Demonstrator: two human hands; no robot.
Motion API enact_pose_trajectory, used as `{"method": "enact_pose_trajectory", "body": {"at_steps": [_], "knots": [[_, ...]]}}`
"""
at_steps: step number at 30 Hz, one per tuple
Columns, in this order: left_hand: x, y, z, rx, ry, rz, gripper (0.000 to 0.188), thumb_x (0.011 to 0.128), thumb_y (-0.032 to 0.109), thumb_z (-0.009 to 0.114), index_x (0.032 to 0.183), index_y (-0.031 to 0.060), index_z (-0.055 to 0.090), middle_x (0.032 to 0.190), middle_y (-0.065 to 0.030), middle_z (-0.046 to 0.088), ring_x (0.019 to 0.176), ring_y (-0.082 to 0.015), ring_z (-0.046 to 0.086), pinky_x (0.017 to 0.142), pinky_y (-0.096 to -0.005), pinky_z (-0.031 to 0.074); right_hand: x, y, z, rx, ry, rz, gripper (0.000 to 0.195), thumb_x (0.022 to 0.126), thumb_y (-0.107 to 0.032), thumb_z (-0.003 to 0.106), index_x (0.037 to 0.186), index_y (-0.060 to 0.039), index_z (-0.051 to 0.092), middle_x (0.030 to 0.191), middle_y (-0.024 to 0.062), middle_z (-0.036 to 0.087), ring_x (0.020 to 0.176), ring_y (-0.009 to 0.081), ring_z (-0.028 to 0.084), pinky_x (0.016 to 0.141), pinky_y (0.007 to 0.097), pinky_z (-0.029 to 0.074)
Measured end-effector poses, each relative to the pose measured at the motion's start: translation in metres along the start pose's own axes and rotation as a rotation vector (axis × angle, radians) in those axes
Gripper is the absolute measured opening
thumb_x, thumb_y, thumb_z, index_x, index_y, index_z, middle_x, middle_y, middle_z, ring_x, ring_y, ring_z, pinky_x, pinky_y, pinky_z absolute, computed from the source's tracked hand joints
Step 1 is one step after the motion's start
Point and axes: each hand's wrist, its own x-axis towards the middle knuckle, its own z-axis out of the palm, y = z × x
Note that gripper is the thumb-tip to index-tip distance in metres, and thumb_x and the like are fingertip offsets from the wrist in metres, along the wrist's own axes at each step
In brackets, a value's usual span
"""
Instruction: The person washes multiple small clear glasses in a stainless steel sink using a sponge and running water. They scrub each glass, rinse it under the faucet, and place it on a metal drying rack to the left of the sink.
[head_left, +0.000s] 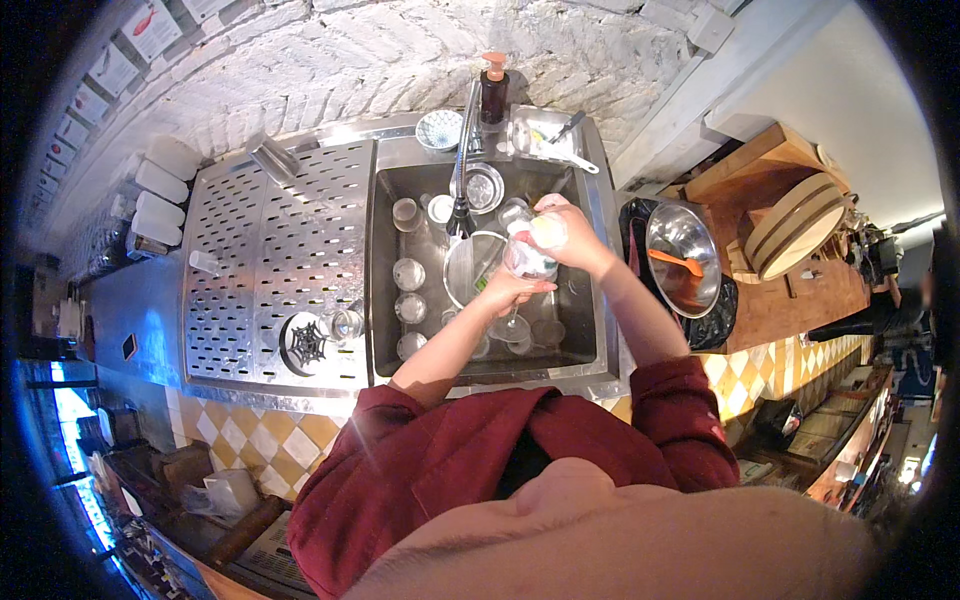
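Note:
Over the sink basin, my left hand grips a clear stemmed glass by its bowl. The stem and round foot point down toward me. White suds cover part of the bowl. My right hand presses a pale, foamy sponge to the glass's rim. Left of both hands hangs the black spray head of the tap. Under it lies a large round clear vessel, partly hidden by my left arm. Several small glasses stand along the basin's left side.
A perforated steel drainboard adjoins on the left, holding a metal cup and a glass jar. Behind the basin are a patterned bowl, a pump bottle and a tray. A steel bowl with an orange spatula sits right.

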Motion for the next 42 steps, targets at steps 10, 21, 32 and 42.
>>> {"method": "enact_pose_trajectory", "body": {"at_steps": [10, 21, 32, 42], "knots": [[-0.005, 0.008, 0.013, 0.196, -0.055, 0.435, 0.074, 0.059, 0.003, 0.082, 0.124, 0.0062, 0.049, 0.108, -0.0041, 0.060, 0.099, -0.0214, 0.059, 0.077, -0.0333, 0.049, 0.033, -0.048, -0.080, -0.341, -1.238, -0.231, 0.032, 0.088, -0.042, 0.057, 0.102, -0.0147, 0.067, 0.100, 0.0106, 0.068, 0.106, 0.0268, 0.060, 0.107, 0.0680, 0.007], [-0.014, 0.012, 0.040, 0.942, 0.788, 0.753, 0.066, 0.072, 0.024, 0.076, 0.127, 0.0081, 0.044, 0.102, -0.0156, 0.063, 0.093, -0.0369, 0.064, 0.076, -0.0420, 0.051, -0.021, -0.059, -0.021, -0.131, -0.101, 0.238, 0.037, 0.089, -0.041, 0.053, 0.093, -0.0083, 0.069, 0.095, 0.0123, 0.068, 0.100, 0.0283, 0.059, 0.098, 0.0405, 0.037], [0.003, 0.039, 0.009, -0.424, -0.601, -0.141, 0.067, 0.072, 0.030, 0.079, 0.124, 0.0049, 0.045, 0.096, -0.0098, 0.058, 0.059, -0.0095, 0.049, 0.049, -0.0191, 0.042, -0.017, 0.002, -0.017, 0.371, 0.432, -0.036, 0.016, 0.077, -0.012, 0.069, 0.072, 0.0023, 0.064, 0.073, 0.0135, 0.062, 0.076, 0.0274, 0.058, 0.077, 0.0359, 0.046], [-0.006, 0.032, 0.049, 1.019, 0.701, 0.826, 0.086, 0.051, 0.014, 0.085, 0.124, 0.0059, 0.042, 0.119, -0.0184, 0.055, 0.110, -0.0378, 0.056, 0.088, -0.0409, 0.049, -0.011, -0.026, 0.007, 0.157, 0.221, 0.640, 0.044, 0.078, -0.048, 0.068, 0.080, -0.0037, 0.070, 0.074, 0.0171, 0.067, 0.070, 0.0349, 0.065, 0.066, 0.0407, 0.050]]}}
